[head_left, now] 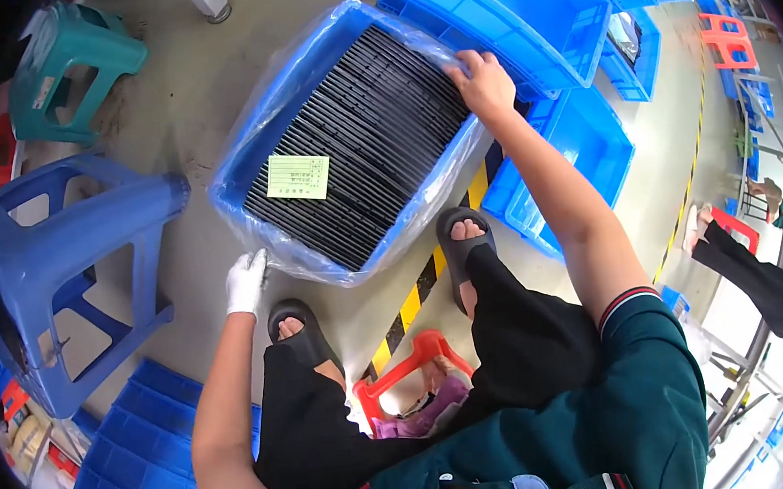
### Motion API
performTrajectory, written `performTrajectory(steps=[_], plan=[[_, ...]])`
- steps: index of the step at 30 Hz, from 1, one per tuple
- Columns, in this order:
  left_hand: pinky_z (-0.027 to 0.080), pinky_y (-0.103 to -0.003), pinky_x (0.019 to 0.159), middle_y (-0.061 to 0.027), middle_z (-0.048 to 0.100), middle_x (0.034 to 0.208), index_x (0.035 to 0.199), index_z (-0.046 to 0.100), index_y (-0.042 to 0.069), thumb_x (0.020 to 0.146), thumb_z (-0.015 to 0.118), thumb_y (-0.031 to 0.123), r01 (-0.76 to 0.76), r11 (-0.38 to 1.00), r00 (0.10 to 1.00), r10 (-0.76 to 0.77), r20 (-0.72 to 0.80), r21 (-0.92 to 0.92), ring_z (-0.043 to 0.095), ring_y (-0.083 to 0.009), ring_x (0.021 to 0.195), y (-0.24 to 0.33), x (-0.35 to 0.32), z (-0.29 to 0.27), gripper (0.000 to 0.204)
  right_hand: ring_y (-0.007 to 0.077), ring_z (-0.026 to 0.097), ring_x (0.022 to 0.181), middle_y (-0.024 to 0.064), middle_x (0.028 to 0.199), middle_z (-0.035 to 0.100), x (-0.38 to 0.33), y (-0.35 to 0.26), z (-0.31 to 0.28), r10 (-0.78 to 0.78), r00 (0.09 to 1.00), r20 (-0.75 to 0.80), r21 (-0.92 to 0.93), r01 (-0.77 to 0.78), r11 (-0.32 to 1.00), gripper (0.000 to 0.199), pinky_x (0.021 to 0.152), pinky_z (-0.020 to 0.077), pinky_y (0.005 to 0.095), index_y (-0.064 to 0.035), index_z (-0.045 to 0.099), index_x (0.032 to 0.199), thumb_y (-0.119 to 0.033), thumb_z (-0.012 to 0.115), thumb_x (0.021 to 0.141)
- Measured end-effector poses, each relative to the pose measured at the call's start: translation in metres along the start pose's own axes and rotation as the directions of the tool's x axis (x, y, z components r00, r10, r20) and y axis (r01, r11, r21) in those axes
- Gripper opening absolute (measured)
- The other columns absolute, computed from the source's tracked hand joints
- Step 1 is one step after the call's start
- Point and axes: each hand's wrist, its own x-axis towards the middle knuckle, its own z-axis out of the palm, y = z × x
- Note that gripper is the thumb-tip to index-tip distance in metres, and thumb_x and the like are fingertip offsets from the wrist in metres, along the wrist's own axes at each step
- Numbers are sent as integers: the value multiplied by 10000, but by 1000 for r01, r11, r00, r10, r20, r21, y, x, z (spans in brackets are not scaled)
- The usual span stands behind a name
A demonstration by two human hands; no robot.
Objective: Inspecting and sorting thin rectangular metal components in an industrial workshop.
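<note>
In front of me a blue plastic crate (228,187) lies at a slant, lined with a transparent plastic bag (349,275). Tightly packed rows of thin black strips (372,143) fill it. A pale green paper slip (298,177) with writing rests on the strips toward the left. My left hand (247,282), in a white glove, is closed on the bag at the crate's near left corner. Bare, my right hand (485,85) curls over the crate's right rim, with the bag's edge beneath its fingers.
More blue crates (520,15) stand at the far right, another (581,155) beside my right forearm. Blue (77,204) and green (72,63) stools are at left, above a blue crate (139,457). A red stool (427,343) is between my legs, near striped floor tape (409,309). Another person (763,289) sits far right.
</note>
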Motion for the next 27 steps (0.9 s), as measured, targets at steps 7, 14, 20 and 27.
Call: performTrajectory(steps=[7, 14, 20, 27], plan=[[449, -303, 848, -161, 632, 1043, 1113, 589, -26, 919, 526, 353, -138, 987, 948, 155, -278, 81, 604, -226, 946, 38, -61, -73, 430, 329, 614, 969, 132, 1029, 653, 57, 32, 44, 218, 947, 237, 93, -245, 965, 364, 837, 481, 416, -177, 687, 990, -473, 551, 827], [471, -272, 722, -114, 602, 821, 971, 622, 11, 767, 507, -34, -338, 922, 928, 361, -97, 190, 590, -192, 749, 177, -253, -97, 238, 300, 645, 879, 173, 893, 671, 52, 74, 51, 257, 930, 263, 225, -318, 921, 514, 789, 484, 376, -71, 687, 945, -543, 572, 776], [459, -356, 743, -157, 620, 890, 954, 627, 7, 793, 563, 294, -590, 779, 800, 600, 20, 215, 591, -299, 797, 210, -338, -72, 336, 340, 592, 1004, 171, 1037, 634, -13, 50, 31, 323, 946, 19, 291, -315, 903, 447, 872, 464, 410, -94, 627, 1101, -393, 567, 775], [459, -393, 696, -106, 621, 797, 893, 635, 73, 767, 638, 297, -611, 476, 769, 545, 334, 632, 592, -278, 749, 180, -319, -31, 257, 336, 578, 925, 160, 1011, 596, -129, 55, -61, 33, 994, -107, 329, 4, 944, 298, 808, 473, 418, -60, 583, 1062, -163, 622, 785]])
